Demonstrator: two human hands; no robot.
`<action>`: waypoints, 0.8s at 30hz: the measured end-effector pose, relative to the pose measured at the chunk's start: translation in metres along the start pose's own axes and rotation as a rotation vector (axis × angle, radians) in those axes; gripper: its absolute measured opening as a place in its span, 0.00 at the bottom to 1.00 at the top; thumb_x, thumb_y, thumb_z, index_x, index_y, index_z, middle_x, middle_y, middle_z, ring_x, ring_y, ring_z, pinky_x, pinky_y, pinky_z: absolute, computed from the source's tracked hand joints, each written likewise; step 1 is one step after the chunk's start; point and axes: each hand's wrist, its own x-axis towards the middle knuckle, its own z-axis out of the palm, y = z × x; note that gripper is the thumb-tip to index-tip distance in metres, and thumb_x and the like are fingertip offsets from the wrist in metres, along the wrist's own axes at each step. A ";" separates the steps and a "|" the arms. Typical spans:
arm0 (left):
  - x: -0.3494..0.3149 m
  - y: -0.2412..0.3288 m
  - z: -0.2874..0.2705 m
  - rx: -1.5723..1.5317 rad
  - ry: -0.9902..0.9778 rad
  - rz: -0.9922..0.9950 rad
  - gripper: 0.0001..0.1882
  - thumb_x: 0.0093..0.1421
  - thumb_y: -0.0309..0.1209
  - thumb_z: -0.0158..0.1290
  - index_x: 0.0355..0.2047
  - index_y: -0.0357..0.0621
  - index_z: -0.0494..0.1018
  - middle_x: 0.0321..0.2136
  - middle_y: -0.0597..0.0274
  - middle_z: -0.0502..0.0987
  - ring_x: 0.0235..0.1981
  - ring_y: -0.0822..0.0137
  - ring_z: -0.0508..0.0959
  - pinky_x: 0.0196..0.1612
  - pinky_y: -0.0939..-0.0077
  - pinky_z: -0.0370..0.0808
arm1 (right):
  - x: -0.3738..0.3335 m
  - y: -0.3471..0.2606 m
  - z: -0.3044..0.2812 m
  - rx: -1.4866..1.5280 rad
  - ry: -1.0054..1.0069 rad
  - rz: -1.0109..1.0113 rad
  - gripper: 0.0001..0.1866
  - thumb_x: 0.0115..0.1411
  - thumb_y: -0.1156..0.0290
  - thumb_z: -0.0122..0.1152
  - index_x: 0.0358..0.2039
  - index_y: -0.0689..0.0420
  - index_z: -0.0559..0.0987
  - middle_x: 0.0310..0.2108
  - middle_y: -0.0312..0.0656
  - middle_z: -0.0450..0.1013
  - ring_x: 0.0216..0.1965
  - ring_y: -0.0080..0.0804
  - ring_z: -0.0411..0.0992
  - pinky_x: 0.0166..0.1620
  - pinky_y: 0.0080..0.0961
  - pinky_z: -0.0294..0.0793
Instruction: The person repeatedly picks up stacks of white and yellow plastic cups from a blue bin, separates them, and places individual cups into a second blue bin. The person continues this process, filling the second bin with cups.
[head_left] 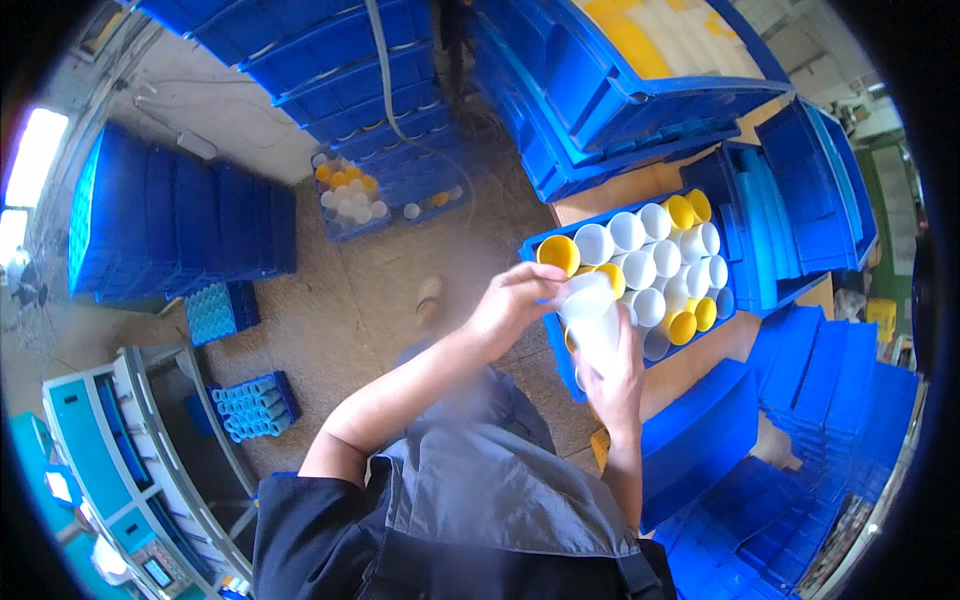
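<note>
In front of me a white, translucent cone tube (597,335) is held at a tilt, its wide end up and to the left. My right hand (618,378) is closed round its lower part. My left hand (508,308) pinches at the rim of its wide end; the fingertips are partly blurred. Just beyond both hands stands a blue crate (541,243) of upright tubes, several white (628,232) and several yellow (557,254). The held tube hides part of the crate's near left corner.
Large stacked blue crates (560,130) rise behind the tubes, and blue bins (700,430) lie at my right. Across the floor stand a crate of white and yellow tubes (350,205), crates of light-blue tubes (255,408) and a teal-and-white machine (95,425). A cable (385,70) hangs ahead.
</note>
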 end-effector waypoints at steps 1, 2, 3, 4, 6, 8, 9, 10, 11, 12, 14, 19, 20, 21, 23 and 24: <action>0.006 -0.005 -0.007 -0.132 0.072 0.049 0.10 0.62 0.22 0.54 0.44 0.34 0.75 0.41 0.56 0.80 0.45 0.63 0.80 0.51 0.69 0.78 | 0.003 0.007 0.004 -0.147 0.055 0.059 0.41 0.52 0.75 0.70 0.65 0.58 0.63 0.47 0.56 0.72 0.47 0.57 0.74 0.48 0.44 0.76; 0.011 -0.015 -0.011 0.032 0.261 0.018 0.13 0.62 0.23 0.53 0.48 0.32 0.73 0.44 0.53 0.79 0.47 0.58 0.80 0.55 0.64 0.77 | 0.006 0.014 0.006 -0.246 0.016 0.113 0.41 0.52 0.75 0.70 0.65 0.58 0.63 0.46 0.56 0.72 0.46 0.57 0.74 0.48 0.45 0.76; 0.017 -0.024 -0.016 0.149 0.173 -0.070 0.15 0.61 0.25 0.54 0.48 0.33 0.72 0.44 0.53 0.78 0.46 0.59 0.80 0.53 0.65 0.77 | 0.008 0.019 0.007 -0.337 0.003 0.179 0.41 0.52 0.75 0.71 0.66 0.58 0.63 0.46 0.56 0.72 0.46 0.56 0.74 0.47 0.45 0.76; 0.021 -0.033 -0.021 0.264 0.082 -0.132 0.17 0.60 0.27 0.55 0.48 0.34 0.72 0.43 0.52 0.77 0.45 0.60 0.79 0.51 0.65 0.76 | 0.010 0.024 0.006 -0.349 -0.009 0.160 0.41 0.51 0.75 0.71 0.66 0.58 0.63 0.46 0.56 0.72 0.47 0.56 0.74 0.48 0.44 0.76; 0.032 -0.055 -0.019 0.193 0.096 -0.234 0.21 0.57 0.29 0.57 0.50 0.34 0.71 0.44 0.51 0.76 0.43 0.59 0.78 0.49 0.64 0.76 | 0.011 0.030 0.002 -0.346 0.014 0.163 0.41 0.51 0.76 0.70 0.66 0.58 0.63 0.48 0.57 0.72 0.50 0.55 0.74 0.50 0.43 0.76; 0.037 -0.066 -0.019 -0.038 0.173 -0.303 0.28 0.57 0.31 0.60 0.55 0.32 0.67 0.48 0.48 0.75 0.48 0.55 0.77 0.51 0.57 0.75 | 0.011 0.031 -0.002 -0.179 0.100 0.102 0.41 0.52 0.77 0.70 0.66 0.59 0.62 0.54 0.57 0.71 0.55 0.52 0.72 0.56 0.41 0.74; 0.038 -0.066 -0.023 -0.036 0.136 -0.287 0.30 0.57 0.32 0.61 0.57 0.32 0.66 0.49 0.47 0.74 0.50 0.54 0.76 0.53 0.56 0.75 | 0.013 0.030 -0.003 -0.079 0.099 0.179 0.41 0.52 0.78 0.69 0.66 0.59 0.62 0.55 0.57 0.71 0.56 0.51 0.72 0.58 0.40 0.73; 0.034 -0.061 -0.031 -0.036 0.079 -0.283 0.32 0.57 0.33 0.61 0.59 0.32 0.64 0.50 0.46 0.74 0.52 0.52 0.75 0.54 0.54 0.74 | 0.013 0.028 -0.003 -0.057 0.136 0.156 0.41 0.53 0.76 0.69 0.66 0.60 0.62 0.55 0.56 0.71 0.57 0.52 0.71 0.58 0.40 0.72; 0.029 -0.052 -0.041 -0.034 0.046 -0.281 0.34 0.58 0.34 0.61 0.60 0.32 0.62 0.52 0.45 0.73 0.54 0.51 0.74 0.56 0.53 0.73 | 0.016 0.026 -0.002 -0.041 0.158 0.182 0.41 0.53 0.75 0.69 0.66 0.60 0.62 0.56 0.56 0.71 0.57 0.52 0.71 0.58 0.40 0.72; 0.024 -0.038 -0.056 0.072 0.047 -0.319 0.40 0.57 0.37 0.63 0.63 0.32 0.58 0.54 0.43 0.71 0.57 0.49 0.72 0.61 0.51 0.70 | 0.018 0.023 0.002 -0.027 0.160 0.172 0.41 0.53 0.74 0.69 0.66 0.60 0.61 0.56 0.56 0.71 0.57 0.52 0.71 0.58 0.40 0.72; 0.005 -0.003 -0.094 0.427 0.188 -0.293 0.29 0.59 0.40 0.63 0.55 0.35 0.71 0.46 0.52 0.77 0.44 0.63 0.79 0.45 0.65 0.79 | 0.027 0.016 0.013 0.044 0.181 0.170 0.42 0.53 0.71 0.70 0.66 0.61 0.62 0.57 0.56 0.70 0.57 0.50 0.71 0.57 0.39 0.71; -0.084 0.081 -0.228 0.768 0.522 -0.256 0.31 0.47 0.41 0.70 0.49 0.37 0.78 0.42 0.55 0.82 0.42 0.63 0.82 0.47 0.70 0.80 | 0.051 -0.014 0.060 0.276 -0.001 0.007 0.42 0.53 0.70 0.70 0.66 0.62 0.61 0.57 0.55 0.70 0.58 0.49 0.70 0.58 0.40 0.70; -0.108 0.090 -0.259 0.851 0.619 -0.234 0.25 0.47 0.37 0.68 0.44 0.36 0.80 0.38 0.52 0.83 0.39 0.62 0.83 0.41 0.69 0.80 | 0.056 -0.023 0.073 0.311 -0.082 0.009 0.42 0.53 0.70 0.71 0.66 0.62 0.61 0.58 0.55 0.69 0.59 0.49 0.70 0.59 0.39 0.70; -0.130 0.092 -0.289 0.895 0.759 -0.245 0.26 0.45 0.38 0.67 0.42 0.34 0.81 0.36 0.51 0.83 0.37 0.61 0.83 0.39 0.68 0.79 | 0.061 -0.031 0.086 0.344 -0.158 0.018 0.43 0.53 0.70 0.71 0.66 0.62 0.61 0.59 0.55 0.68 0.59 0.48 0.69 0.59 0.39 0.70; -0.177 0.085 -0.353 0.863 0.926 -0.247 0.22 0.44 0.36 0.65 0.34 0.29 0.81 0.31 0.51 0.82 0.34 0.61 0.83 0.34 0.67 0.78 | 0.073 -0.048 0.113 0.339 -0.210 -0.038 0.44 0.52 0.68 0.73 0.66 0.61 0.61 0.56 0.57 0.71 0.56 0.52 0.72 0.56 0.42 0.73; -0.196 0.074 -0.384 0.796 1.035 -0.321 0.21 0.44 0.36 0.64 0.33 0.29 0.81 0.30 0.51 0.82 0.34 0.61 0.83 0.33 0.67 0.78 | 0.079 -0.055 0.125 0.281 -0.244 -0.061 0.44 0.52 0.67 0.73 0.66 0.60 0.61 0.56 0.58 0.71 0.55 0.54 0.73 0.55 0.44 0.74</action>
